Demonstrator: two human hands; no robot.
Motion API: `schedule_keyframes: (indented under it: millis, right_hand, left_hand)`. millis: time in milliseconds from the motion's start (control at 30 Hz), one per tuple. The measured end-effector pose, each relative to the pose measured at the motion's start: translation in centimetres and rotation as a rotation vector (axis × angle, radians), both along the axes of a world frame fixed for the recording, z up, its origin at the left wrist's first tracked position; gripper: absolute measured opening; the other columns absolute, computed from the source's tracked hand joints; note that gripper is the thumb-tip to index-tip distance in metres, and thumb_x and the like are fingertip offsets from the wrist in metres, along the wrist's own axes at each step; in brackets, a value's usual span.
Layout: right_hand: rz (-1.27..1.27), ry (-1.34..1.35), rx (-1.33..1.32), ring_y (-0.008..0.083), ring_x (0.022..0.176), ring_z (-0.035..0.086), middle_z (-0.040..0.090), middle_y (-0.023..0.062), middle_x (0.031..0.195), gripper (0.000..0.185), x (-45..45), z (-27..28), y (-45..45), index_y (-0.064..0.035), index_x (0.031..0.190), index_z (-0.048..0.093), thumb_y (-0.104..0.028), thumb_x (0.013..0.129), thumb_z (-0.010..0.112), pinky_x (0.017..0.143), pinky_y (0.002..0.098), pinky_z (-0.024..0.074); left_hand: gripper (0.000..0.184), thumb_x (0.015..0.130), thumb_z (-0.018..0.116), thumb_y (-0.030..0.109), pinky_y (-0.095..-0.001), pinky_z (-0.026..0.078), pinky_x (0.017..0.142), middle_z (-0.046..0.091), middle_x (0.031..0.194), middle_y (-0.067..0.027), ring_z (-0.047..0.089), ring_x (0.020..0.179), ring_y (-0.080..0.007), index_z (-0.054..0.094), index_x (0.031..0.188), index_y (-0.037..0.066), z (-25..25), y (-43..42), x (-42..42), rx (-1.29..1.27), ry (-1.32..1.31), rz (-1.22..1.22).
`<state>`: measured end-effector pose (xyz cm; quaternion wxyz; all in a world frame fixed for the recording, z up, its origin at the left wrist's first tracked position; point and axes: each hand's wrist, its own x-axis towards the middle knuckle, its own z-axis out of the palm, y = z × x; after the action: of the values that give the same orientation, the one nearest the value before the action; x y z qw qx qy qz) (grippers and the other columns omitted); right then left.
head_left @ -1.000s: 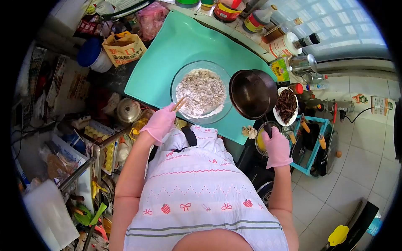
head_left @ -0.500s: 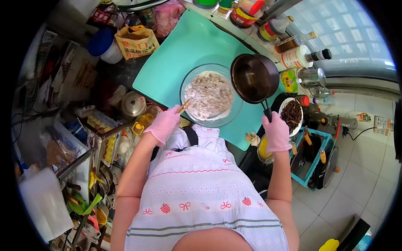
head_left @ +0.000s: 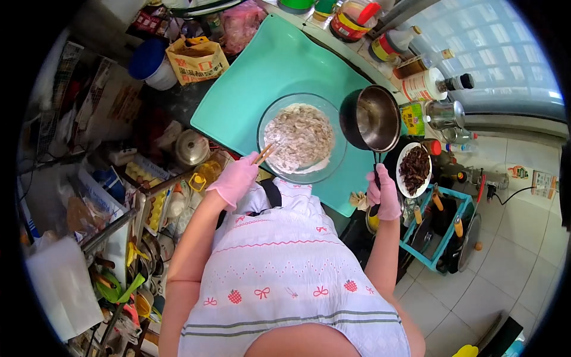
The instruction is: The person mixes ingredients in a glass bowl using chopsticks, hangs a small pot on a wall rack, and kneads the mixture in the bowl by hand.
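My left hand [head_left: 235, 181], in a pink glove, is closed around a pair of chopsticks [head_left: 263, 154] whose tips reach the near left rim of a glass bowl [head_left: 336, 156]. Inside the bowl lies a flour-dusted, lumpy mixture [head_left: 300, 135]. On the right, my gloved right hand [head_left: 384, 193] grips the black handle of a dark saucepan [head_left: 372, 119]. The pan is tilted, its inside facing me, beside the right rim of the bowl. Its interior looks dark and wet.
A turquoise mat [head_left: 250, 77] lies under the bowl. To the right of my right hand are a white plate of dark strips [head_left: 414, 169] and a blue rack [head_left: 437, 259] of utensils. Bottles and jars [head_left: 425, 85] line the window ledge. A paper bag [head_left: 197, 60] stands at the back left.
The saucepan has shifted right, away from the bowl, and turned so more of its inside shows. My right hand moved down and rotated with it. The left hand barely moved.
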<state>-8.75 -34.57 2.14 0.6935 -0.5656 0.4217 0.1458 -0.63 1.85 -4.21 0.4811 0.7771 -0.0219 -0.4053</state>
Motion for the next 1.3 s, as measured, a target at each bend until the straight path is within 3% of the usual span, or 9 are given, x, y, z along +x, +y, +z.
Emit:
schedule_keyframes:
  millis: [167,467,500,600,667,867,1000,1133,1300]
  right_hand:
    - [-0.088,0.089,-0.142,0.0112,0.035,0.031,0.033,-0.0024,0.044,0.044,-2.0,-4.5,-2.4,-0.0065,0.080,0.054,-0.050,0.090,0.056,0.037,0.0270,0.0271]
    - [0.015,0.071,-0.301,0.0196,0.044,0.048,0.052,0.0067,0.056,0.037,-6.6,-14.7,-6.5,-0.0006,0.094,0.060,-0.037,0.087,0.065,0.045,0.0323,0.0415]
    - [0.221,0.117,-0.986,0.0281,0.077,0.060,0.062,0.0144,0.087,0.044,-7.6,-17.4,-7.0,-0.0016,0.115,0.056,-0.028,0.082,0.069,0.072,0.0370,0.0494]
    - [0.366,-0.301,-1.539,0.0320,0.111,0.052,0.056,0.0171,0.117,0.061,-2.6,-8.8,0.3,-0.0042,0.129,0.048,-0.017,0.074,0.073,0.097,0.0404,0.0393]
    - [0.496,-0.676,-1.156,0.0315,0.117,0.048,0.052,0.0160,0.125,0.069,0.4,-7.9,5.5,-0.0056,0.130,0.048,-0.009,0.066,0.074,0.100,0.0413,0.0371]
    - [0.755,-0.805,-0.521,0.0305,0.096,0.055,0.059,0.0137,0.105,0.041,5.2,-10.6,16.2,-0.0092,0.115,0.056,-0.008,0.075,0.065,0.084,0.0383,0.0447]
    - [0.538,-0.848,-0.559,0.0254,0.059,0.053,0.057,0.0093,0.069,0.005,6.6,-16.8,13.5,-0.0051,0.083,0.060,-0.008,0.080,0.059,0.054,0.0364,0.0426]
    - [0.559,-0.796,-0.728,0.0277,0.054,0.052,0.050,0.0104,0.061,0.005,4.6,-20.2,10.0,-0.0048,0.075,0.055,-0.006,0.080,0.056,0.050,0.0382,0.0393]
    - [0.755,-1.078,-0.705,0.0293,0.053,0.047,0.044,0.0119,0.059,0.011,6.7,-16.3,15.8,-0.0060,0.070,0.045,-0.003,0.075,0.055,0.049,0.0381,0.0353]
  left_hand:
    - [0.026,0.089,0.040,0.017,-0.0423,0.046,0.061,0.059,0.073,-0.0195,0.060,0.066,-0.0342,0.051,0.106,0.001,1.0,-1.7,0.7,0.061,-0.041,-0.061]
    - [0.026,0.089,0.042,0.013,-0.0416,0.047,0.059,0.059,0.072,-0.0178,0.062,0.067,-0.0322,0.051,0.110,0.001,0.5,-2.9,0.6,0.062,-0.122,-0.151]
    - [0.027,0.089,0.042,0.012,-0.0414,0.047,0.059,0.059,0.072,-0.0176,0.062,0.067,-0.0318,0.051,0.110,0.000,-0.1,-2.9,0.4,0.073,-0.181,-0.199]
    - [0.035,0.089,0.043,0.014,-0.0357,0.043,0.052,0.053,0.068,-0.0110,0.056,0.060,-0.0237,0.045,0.122,0.002,-1.7,-2.9,-0.1,0.111,-0.128,-0.172]
    - [0.055,0.090,0.045,0.017,-0.0244,0.033,0.042,0.043,0.063,0.0020,0.042,0.049,-0.0086,0.035,0.143,0.007,0.4,-4.8,-0.3,0.089,0.221,0.132]
    - [0.036,0.093,0.043,0.027,-0.0235,0.036,0.039,0.051,0.062,-0.0023,0.046,0.045,-0.0094,0.050,0.121,0.004,1.2,-7.2,-0.4,-0.035,0.515,0.176]
    - [0.046,0.095,0.045,0.044,-0.0261,0.039,0.040,0.052,0.062,-0.0032,0.050,0.045,-0.0116,0.054,0.107,0.001,3.9,-6.3,0.9,-0.113,0.239,0.398]
    - [0.059,0.095,0.039,0.051,-0.0353,0.050,0.056,0.062,0.070,-0.0146,0.060,0.052,-0.0244,0.048,0.127,0.001,-4.6,-3.9,1.6,0.488,-0.433,0.335]
    - [0.046,0.096,0.040,0.046,-0.0364,0.047,0.047,0.059,0.063,-0.0099,0.062,0.052,-0.0221,0.052,0.107,0.002,-7.8,-5.4,1.9,0.082,0.203,0.408]
